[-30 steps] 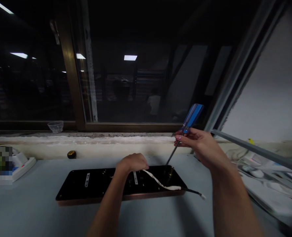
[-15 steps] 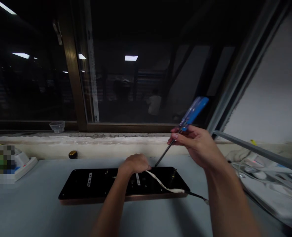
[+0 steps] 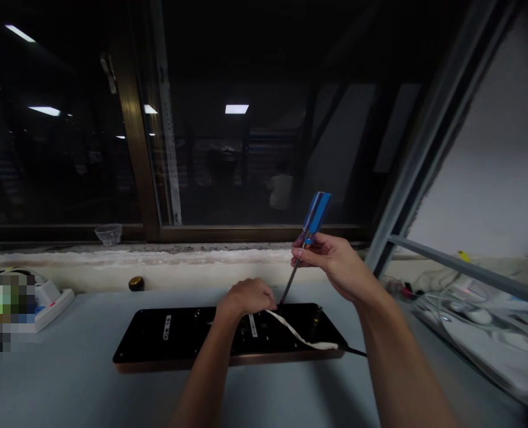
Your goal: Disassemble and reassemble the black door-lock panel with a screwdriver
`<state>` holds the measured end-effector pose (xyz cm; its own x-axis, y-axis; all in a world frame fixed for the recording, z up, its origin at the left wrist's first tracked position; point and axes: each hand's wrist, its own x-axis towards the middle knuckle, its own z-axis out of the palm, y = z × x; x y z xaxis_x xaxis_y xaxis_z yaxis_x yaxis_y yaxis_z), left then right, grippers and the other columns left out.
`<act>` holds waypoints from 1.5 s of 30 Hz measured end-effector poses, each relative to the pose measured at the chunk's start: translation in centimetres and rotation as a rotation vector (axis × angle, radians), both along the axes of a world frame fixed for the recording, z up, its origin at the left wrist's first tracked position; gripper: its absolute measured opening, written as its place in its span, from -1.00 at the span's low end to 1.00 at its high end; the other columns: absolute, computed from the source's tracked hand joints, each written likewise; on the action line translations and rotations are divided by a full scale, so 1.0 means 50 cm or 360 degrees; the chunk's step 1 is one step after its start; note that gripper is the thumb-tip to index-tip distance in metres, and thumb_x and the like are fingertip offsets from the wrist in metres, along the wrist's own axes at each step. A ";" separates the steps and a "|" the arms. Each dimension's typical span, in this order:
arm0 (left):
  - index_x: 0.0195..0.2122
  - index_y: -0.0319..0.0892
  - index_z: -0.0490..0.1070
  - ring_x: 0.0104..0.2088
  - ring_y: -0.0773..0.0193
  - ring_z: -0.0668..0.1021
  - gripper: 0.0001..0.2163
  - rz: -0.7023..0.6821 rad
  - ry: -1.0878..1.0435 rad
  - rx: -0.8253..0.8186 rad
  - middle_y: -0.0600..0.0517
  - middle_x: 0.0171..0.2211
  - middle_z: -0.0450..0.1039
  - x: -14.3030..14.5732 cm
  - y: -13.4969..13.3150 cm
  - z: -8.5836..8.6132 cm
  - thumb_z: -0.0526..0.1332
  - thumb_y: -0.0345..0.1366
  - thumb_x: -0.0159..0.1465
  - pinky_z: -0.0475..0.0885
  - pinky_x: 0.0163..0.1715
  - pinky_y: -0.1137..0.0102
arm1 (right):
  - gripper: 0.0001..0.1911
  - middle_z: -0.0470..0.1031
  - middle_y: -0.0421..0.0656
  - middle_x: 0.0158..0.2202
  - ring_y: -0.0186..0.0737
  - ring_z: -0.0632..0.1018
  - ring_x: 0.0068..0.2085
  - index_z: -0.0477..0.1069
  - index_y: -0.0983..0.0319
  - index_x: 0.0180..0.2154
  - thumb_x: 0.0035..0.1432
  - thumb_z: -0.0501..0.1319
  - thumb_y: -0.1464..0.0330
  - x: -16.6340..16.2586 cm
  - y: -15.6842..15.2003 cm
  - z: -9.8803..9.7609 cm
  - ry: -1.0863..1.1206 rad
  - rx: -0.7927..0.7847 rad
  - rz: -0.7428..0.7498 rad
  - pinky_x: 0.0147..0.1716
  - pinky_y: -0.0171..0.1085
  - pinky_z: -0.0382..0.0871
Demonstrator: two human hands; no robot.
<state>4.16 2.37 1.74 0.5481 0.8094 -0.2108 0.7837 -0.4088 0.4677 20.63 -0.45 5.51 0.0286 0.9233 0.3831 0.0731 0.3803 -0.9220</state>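
Observation:
A long black panel (image 3: 152, 336) with a copper-coloured edge and white labels lies flat on the table. My right hand (image 3: 335, 258) is closed on a screwdriver (image 3: 316, 213), thumb and fingers around the lower end of its blue handle. The screwdriver leans slightly right, its tip down at the panel's far edge. My left hand (image 3: 248, 297) rests over the middle of the panel, fingers curled together beside the screwdriver tip. What those fingers pinch is hidden. From beside them a white-sleeved cable (image 3: 299, 339) runs right across the panel, ending in a black lead.
Behind the table (image 3: 85, 345) are a white ledge and a dark window. A clear plastic cup (image 3: 109, 233) stands on the ledge. Near the wall sits a round black-and-gold piece (image 3: 136, 283). A white power strip (image 3: 56, 309) lies at left; tangled cables (image 3: 455, 309) lie at right behind a metal bar.
My right hand has moved left and slightly down, bringing the screwdriver more upright with its tip at the panel. My left hand stays over the panel. The view has shifted slightly.

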 end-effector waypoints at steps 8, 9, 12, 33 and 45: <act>-0.26 -0.10 0.52 -0.25 0.19 0.50 -0.76 0.0000 -0.0018 -0.0006 0.04 -0.27 0.53 -0.002 0.003 -0.002 0.16 -0.30 0.05 0.32 -0.29 0.44 | -0.72 0.41 -0.26 -0.56 -0.33 0.46 -0.51 0.42 0.25 -0.47 -0.26 0.39 0.25 0.005 -0.001 -0.001 0.0057 0.0006 -0.0028 -0.42 -0.24 0.41; -0.26 -0.11 0.52 -0.26 0.18 0.50 -0.76 0.0004 -0.0015 -0.0003 0.04 -0.28 0.53 -0.002 0.004 -0.003 0.16 -0.29 0.04 0.32 -0.30 0.43 | -0.71 0.41 -0.26 -0.56 -0.33 0.46 -0.51 0.42 0.25 -0.47 -0.27 0.39 0.25 0.004 -0.002 0.000 0.0079 0.0016 -0.0033 -0.42 -0.24 0.41; -0.26 -0.11 0.52 -0.27 0.17 0.49 -0.75 0.0007 -0.0009 0.0003 0.03 -0.29 0.52 -0.001 0.004 -0.004 0.17 -0.27 0.04 0.32 -0.30 0.41 | -0.71 0.42 -0.26 -0.56 -0.33 0.46 -0.50 0.42 0.25 -0.46 -0.27 0.39 0.25 0.002 -0.004 0.002 0.0098 0.0035 -0.0016 -0.42 -0.24 0.41; -0.27 -0.09 0.52 -0.25 0.22 0.49 -0.76 -0.0023 -0.0029 -0.0003 0.07 -0.27 0.53 -0.003 0.004 -0.004 0.15 -0.27 0.05 0.32 -0.27 0.46 | -0.66 0.43 -0.24 -0.50 -0.28 0.49 -0.41 0.41 0.25 -0.31 -0.16 0.33 0.22 0.014 -0.020 0.009 -0.0136 -0.0118 0.0138 -0.27 -0.18 0.38; -0.28 -0.13 0.51 -0.27 0.22 0.49 -0.76 -0.0074 -0.0125 0.0053 0.07 -0.32 0.52 -0.003 0.002 0.001 0.15 -0.32 0.03 0.33 -0.27 0.44 | -0.61 0.43 -0.27 -0.48 -0.30 0.50 -0.37 0.32 0.22 -0.18 -0.08 0.29 0.24 -0.007 -0.025 0.013 -0.0099 -0.0182 0.0310 -0.24 -0.22 0.36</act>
